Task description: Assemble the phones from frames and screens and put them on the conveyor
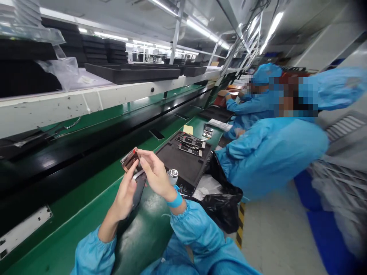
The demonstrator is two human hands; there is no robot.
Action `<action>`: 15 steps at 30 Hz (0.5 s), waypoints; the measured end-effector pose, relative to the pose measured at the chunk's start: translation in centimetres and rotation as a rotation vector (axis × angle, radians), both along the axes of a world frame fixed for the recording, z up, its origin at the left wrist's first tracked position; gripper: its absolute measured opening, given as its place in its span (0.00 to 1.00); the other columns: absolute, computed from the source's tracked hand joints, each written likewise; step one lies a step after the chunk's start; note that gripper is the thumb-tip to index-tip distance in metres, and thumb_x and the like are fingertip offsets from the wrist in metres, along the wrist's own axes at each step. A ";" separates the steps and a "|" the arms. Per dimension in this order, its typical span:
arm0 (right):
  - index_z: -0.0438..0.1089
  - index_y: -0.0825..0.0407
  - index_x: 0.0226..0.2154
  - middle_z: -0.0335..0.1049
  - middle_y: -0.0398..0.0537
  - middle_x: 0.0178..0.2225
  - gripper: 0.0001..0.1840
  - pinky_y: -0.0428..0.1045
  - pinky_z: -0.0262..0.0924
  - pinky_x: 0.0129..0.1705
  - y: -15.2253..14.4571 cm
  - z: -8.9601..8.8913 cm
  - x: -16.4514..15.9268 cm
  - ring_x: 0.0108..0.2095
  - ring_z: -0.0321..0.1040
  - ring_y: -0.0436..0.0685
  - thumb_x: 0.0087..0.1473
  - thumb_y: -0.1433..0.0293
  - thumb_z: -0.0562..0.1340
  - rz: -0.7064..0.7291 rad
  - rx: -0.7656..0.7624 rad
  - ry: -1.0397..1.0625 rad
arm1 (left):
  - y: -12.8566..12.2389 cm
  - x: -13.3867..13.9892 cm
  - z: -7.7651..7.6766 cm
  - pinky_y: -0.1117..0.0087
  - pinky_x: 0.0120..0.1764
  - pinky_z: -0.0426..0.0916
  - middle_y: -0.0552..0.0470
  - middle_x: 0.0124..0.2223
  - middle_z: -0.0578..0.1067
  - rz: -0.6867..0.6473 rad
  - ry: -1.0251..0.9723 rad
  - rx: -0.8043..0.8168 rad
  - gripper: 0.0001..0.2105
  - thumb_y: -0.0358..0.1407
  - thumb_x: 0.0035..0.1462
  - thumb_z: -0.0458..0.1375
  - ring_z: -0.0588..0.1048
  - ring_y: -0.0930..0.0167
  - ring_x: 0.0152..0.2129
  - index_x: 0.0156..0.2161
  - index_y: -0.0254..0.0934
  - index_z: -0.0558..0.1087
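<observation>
Both my hands are together over the green bench, raised at a thin phone part (129, 162) with a shiny copper-brown face and a red tab at its upper corner. My left hand (124, 194) grips it from below, with a finger lying along its face. At the corner with the red tab, my right hand (156, 173) pinches with thumb and fingertips. Below the hands is a dark flat slab (139, 191), partly covered by them; whether it touches them I cannot tell. A small metal-topped dispenser bottle (172, 175) stands beside my right wrist.
A black tray (180, 162) holds several phone screens (190, 147). Beyond it lie a yellow paper (188, 130) and a dark phone-like panel (156, 133). A black plastic bag (223, 208) hangs at the bench edge. Co-workers in blue (272, 152) sit to the right; a shelf (114, 97) runs overhead left.
</observation>
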State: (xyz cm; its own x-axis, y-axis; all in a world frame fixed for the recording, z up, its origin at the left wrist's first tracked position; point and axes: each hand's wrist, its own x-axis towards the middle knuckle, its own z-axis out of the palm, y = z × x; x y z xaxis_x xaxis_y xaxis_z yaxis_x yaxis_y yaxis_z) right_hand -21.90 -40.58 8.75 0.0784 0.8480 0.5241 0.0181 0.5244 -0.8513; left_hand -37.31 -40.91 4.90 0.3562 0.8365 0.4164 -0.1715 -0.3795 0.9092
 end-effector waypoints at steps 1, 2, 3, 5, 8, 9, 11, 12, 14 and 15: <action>0.75 0.47 0.56 0.80 0.55 0.58 0.25 0.59 0.71 0.67 -0.1 0.0 -0.6 0.61 0.77 0.61 0.70 0.46 0.63 -0.031 0.001 0.041 | 0.1 -0.1 -0.3 0.46 0.76 0.57 0.47 0.80 0.58 -0.007 0.049 0.093 0.32 0.57 0.73 0.54 0.59 0.50 0.76 0.76 0.51 0.66; 0.74 0.47 0.55 0.80 0.55 0.57 0.25 0.58 0.72 0.67 -0.2 0.0 -1.0 0.60 0.78 0.61 0.69 0.46 0.64 -0.055 0.006 0.075 | 0.2 -0.3 -0.4 0.46 0.76 0.57 0.48 0.82 0.55 -0.020 0.092 0.165 0.31 0.55 0.74 0.54 0.56 0.51 0.78 0.78 0.52 0.62; 0.73 0.47 0.53 0.80 0.55 0.57 0.24 0.58 0.72 0.66 -0.2 0.0 -1.3 0.60 0.78 0.61 0.68 0.47 0.65 -0.075 0.016 0.100 | 0.3 -0.4 -0.6 0.45 0.74 0.60 0.48 0.82 0.52 -0.035 0.128 0.216 0.32 0.53 0.75 0.53 0.55 0.51 0.78 0.79 0.54 0.58; 0.72 0.47 0.49 0.81 0.55 0.54 0.22 0.58 0.74 0.64 -0.3 0.1 -1.7 0.58 0.79 0.61 0.68 0.47 0.67 -0.106 0.049 0.128 | 0.5 -0.7 -0.7 0.45 0.71 0.66 0.48 0.83 0.48 -0.056 0.176 0.285 0.33 0.50 0.76 0.53 0.54 0.50 0.78 0.81 0.57 0.51; 0.70 0.46 0.42 0.80 0.52 0.48 0.19 0.57 0.75 0.59 -0.3 0.5 -1.6 0.52 0.79 0.60 0.68 0.49 0.66 -0.153 0.101 0.133 | 0.4 -0.8 -0.6 0.41 0.73 0.62 0.46 0.83 0.46 -0.066 0.245 0.411 0.35 0.45 0.77 0.52 0.52 0.48 0.79 0.82 0.57 0.45; 0.69 0.46 0.40 0.79 0.51 0.45 0.18 0.57 0.75 0.57 -0.4 0.7 -1.5 0.50 0.79 0.59 0.69 0.49 0.66 -0.160 0.114 0.131 | 0.3 -0.8 -0.5 0.40 0.74 0.59 0.45 0.83 0.45 -0.072 0.263 0.449 0.36 0.44 0.77 0.52 0.51 0.47 0.79 0.82 0.56 0.43; 0.68 0.46 0.38 0.77 0.48 0.41 0.18 0.57 0.75 0.55 -0.6 1.2 -1.1 0.45 0.78 0.58 0.70 0.51 0.65 -0.141 0.135 0.115 | 0.2 -0.7 -0.2 0.39 0.75 0.56 0.43 0.83 0.44 -0.093 0.283 0.494 0.37 0.43 0.77 0.53 0.51 0.47 0.79 0.82 0.55 0.41; 0.67 0.46 0.38 0.76 0.47 0.40 0.17 0.57 0.75 0.54 -0.8 1.4 -0.8 0.44 0.78 0.58 0.70 0.51 0.65 -0.118 0.143 0.098 | 0.2 -0.8 0.0 0.40 0.76 0.55 0.42 0.83 0.45 -0.111 0.283 0.504 0.37 0.43 0.77 0.52 0.51 0.47 0.79 0.82 0.54 0.41; 0.67 0.45 0.37 0.75 0.47 0.41 0.16 0.58 0.74 0.55 -1.0 1.6 0.0 0.45 0.77 0.58 0.71 0.53 0.64 -0.082 0.149 0.042 | 0.5 -1.2 0.3 0.41 0.76 0.56 0.40 0.82 0.48 -0.135 0.270 0.489 0.34 0.45 0.77 0.53 0.52 0.47 0.78 0.82 0.50 0.50; 0.67 0.45 0.37 0.75 0.48 0.43 0.16 0.59 0.73 0.57 -0.9 1.4 0.5 0.47 0.77 0.59 0.71 0.53 0.64 -0.076 0.151 0.012 | 0.8 -1.7 0.4 0.42 0.75 0.57 0.39 0.81 0.51 -0.129 0.255 0.454 0.32 0.48 0.76 0.54 0.55 0.47 0.77 0.80 0.47 0.57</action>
State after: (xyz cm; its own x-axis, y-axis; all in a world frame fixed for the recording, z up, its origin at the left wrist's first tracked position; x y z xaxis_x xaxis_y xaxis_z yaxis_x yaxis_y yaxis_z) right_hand -21.40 -41.49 10.12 0.1462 0.7512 0.6436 0.0527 0.6438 -0.7634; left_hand -38.97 -40.13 5.30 0.5813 0.5348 0.6132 -0.0385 -0.7347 0.6773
